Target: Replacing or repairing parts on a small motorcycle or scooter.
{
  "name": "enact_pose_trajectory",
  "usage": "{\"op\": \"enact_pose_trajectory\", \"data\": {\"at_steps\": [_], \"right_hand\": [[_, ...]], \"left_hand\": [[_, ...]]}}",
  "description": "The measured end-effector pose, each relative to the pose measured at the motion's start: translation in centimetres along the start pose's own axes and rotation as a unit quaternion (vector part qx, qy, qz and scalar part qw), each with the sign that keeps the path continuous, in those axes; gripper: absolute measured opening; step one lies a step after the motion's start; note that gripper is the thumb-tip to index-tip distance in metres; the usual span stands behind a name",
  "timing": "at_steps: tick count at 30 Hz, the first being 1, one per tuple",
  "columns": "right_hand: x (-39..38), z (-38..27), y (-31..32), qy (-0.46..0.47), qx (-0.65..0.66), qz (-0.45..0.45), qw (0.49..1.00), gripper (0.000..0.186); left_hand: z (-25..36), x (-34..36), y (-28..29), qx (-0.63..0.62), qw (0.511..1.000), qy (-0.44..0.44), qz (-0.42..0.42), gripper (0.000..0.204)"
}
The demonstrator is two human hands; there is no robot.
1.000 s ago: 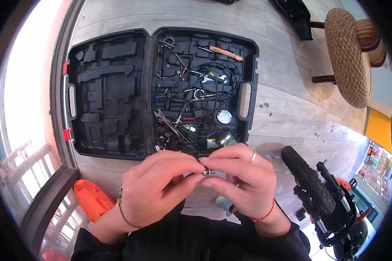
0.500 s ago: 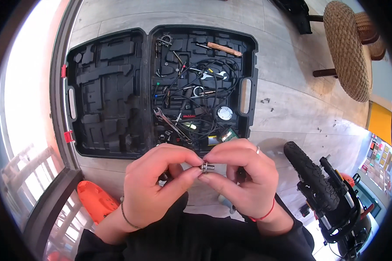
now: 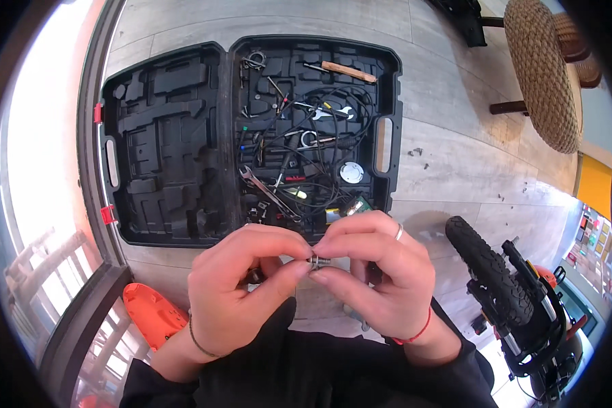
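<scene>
Thumb and forefinger of my left hand (image 3: pixel 248 292) pinch one end of a small metal bolt (image 3: pixel 321 260). My right hand (image 3: pixel 381 279), wearing a ring, pinches the same piece from the other side. A ring-like nut or washer seems to sit around the shank; the fingertips cover much of it. Both hands are close together just in front of an open black tool case (image 3: pixel 228 136). In its right half lie an open-end wrench (image 3: pixel 268 194), another flat silver wrench (image 3: pixel 333 113), black cables (image 3: pixel 367 102) and a round white disc (image 3: pixel 351 173).
An orange plastic piece (image 3: pixel 153 314) lies by my left forearm, near a glass door frame (image 3: pixel 92 292). To the right stands a wheeled machine with a black knobbly tyre (image 3: pixel 486 272). A woven stool (image 3: pixel 540 75) is at the far right. Small bits (image 3: pixel 417 151) are scattered on the floor.
The bolt has turned slightly between my fingers, and less of its shank shows. My hands stay almost in the same place; the view has shifted a little.
</scene>
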State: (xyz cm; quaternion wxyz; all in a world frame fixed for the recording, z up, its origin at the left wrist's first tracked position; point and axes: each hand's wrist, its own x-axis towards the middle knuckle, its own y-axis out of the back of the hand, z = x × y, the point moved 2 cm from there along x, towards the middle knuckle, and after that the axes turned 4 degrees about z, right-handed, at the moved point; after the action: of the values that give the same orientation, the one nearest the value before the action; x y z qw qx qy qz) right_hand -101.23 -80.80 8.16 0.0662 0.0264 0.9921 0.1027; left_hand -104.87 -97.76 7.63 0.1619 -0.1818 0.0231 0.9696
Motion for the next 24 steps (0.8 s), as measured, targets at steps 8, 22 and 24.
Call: {"op": "enact_pose_trajectory", "data": {"at_steps": [8, 22, 24], "right_hand": [[-0.1, -0.1, -0.3, 0.038, -0.047, 0.013, 0.998, 0.030], [-0.1, -0.2, -0.3, 0.015, -0.057, 0.003, 0.998, 0.029], [0.1, -0.2, -0.6, 0.012, -0.052, 0.000, 0.999, 0.029]], "left_hand": [[-0.4, -0.2, 0.2, -0.032, 0.997, 0.075, -0.011, 0.015], [-0.7, -0.5, 0.1, 0.046, 0.998, -0.027, 0.015, 0.016], [-0.7, -0.5, 0.3, 0.043, 0.999, -0.026, 0.020, 0.017]]}}
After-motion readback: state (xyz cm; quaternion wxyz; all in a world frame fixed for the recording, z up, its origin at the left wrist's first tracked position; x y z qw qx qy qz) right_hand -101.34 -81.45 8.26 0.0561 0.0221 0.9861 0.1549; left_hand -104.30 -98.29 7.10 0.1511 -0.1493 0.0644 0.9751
